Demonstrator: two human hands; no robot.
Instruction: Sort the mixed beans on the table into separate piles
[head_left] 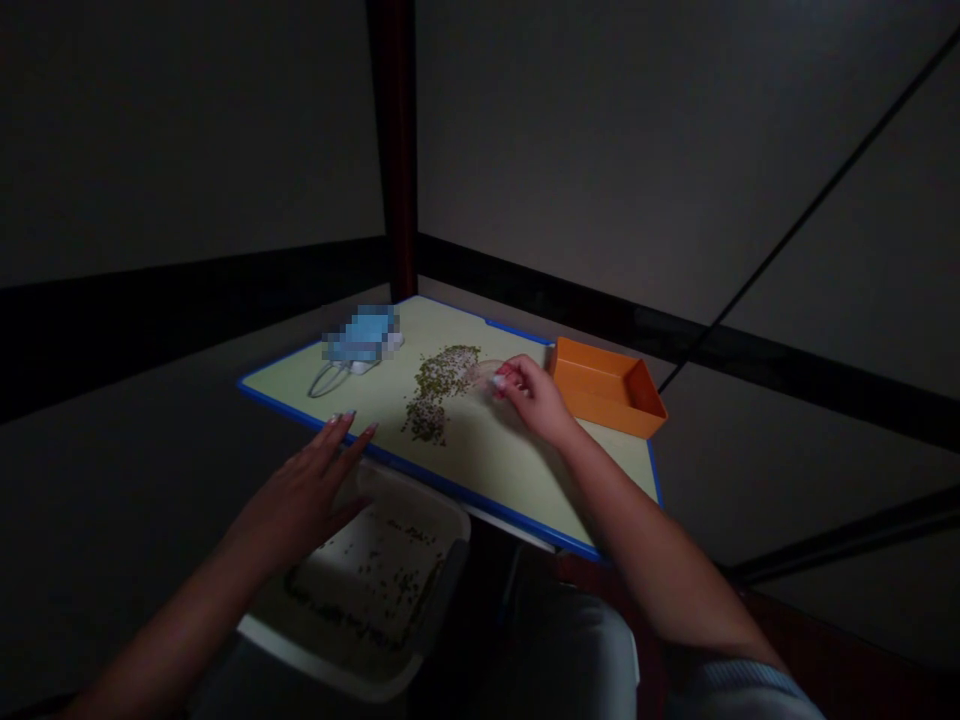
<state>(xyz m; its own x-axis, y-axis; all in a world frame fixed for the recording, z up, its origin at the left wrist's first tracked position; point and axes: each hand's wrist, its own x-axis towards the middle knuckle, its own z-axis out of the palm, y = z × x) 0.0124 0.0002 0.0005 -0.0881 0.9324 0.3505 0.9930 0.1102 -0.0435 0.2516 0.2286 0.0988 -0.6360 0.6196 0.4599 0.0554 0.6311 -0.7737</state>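
Note:
My left hand [304,490] lies open with its fingers spread, the fingertips resting at the blue front edge of a pale green board [495,470]. My right hand [532,400] is pinched around a clear plastic piece [484,373], which touches the far end of a loose strip of small green and brown beans [435,390] on the board. The exact shape of the clear piece is hard to make out. Below the board, a white plastic tub [322,655] holds more scattered beans, partly hidden by my left forearm.
A blue folded face mask [364,335] with thin ear loops lies at the board's far left. An orange rectangular tray [600,395] sits at the far right corner. A dark red post stands behind the board, and dark-banded walls surround it.

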